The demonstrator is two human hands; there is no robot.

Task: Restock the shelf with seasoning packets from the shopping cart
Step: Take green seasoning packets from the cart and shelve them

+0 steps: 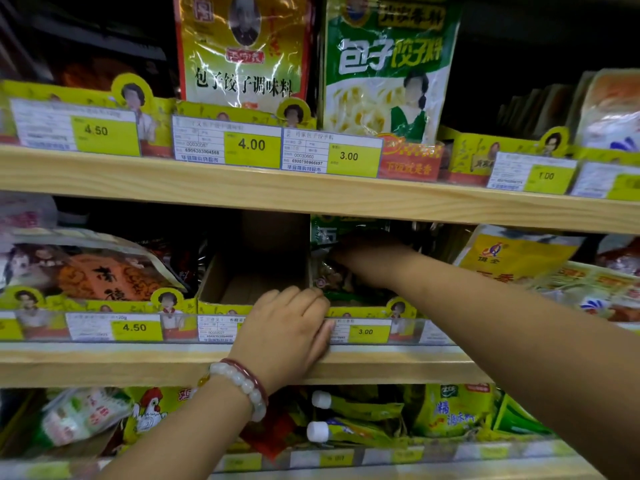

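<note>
On the middle shelf, a yellow display box (360, 310) holds green seasoning packets (325, 233) standing in a row. My right hand (367, 258) reaches deep into that box in shadow, its fingers curled on a packet (329, 276) at the front of the row. My left hand (287, 327), with bead bracelets on the wrist, grips the front lip where this box meets the empty cardboard box (235, 282) to its left; the thumb lies on the price rail. No shopping cart is in view.
The wooden shelf edges (138, 362) run across the view with price tags (365, 331). The upper shelf carries tall yellow (242, 50) and green (388, 64) dumpling seasoning bags. Orange packets (104, 275) lie left, yellow ones (512, 258) right. The bottom shelf holds chicken-essence packs (450, 410).
</note>
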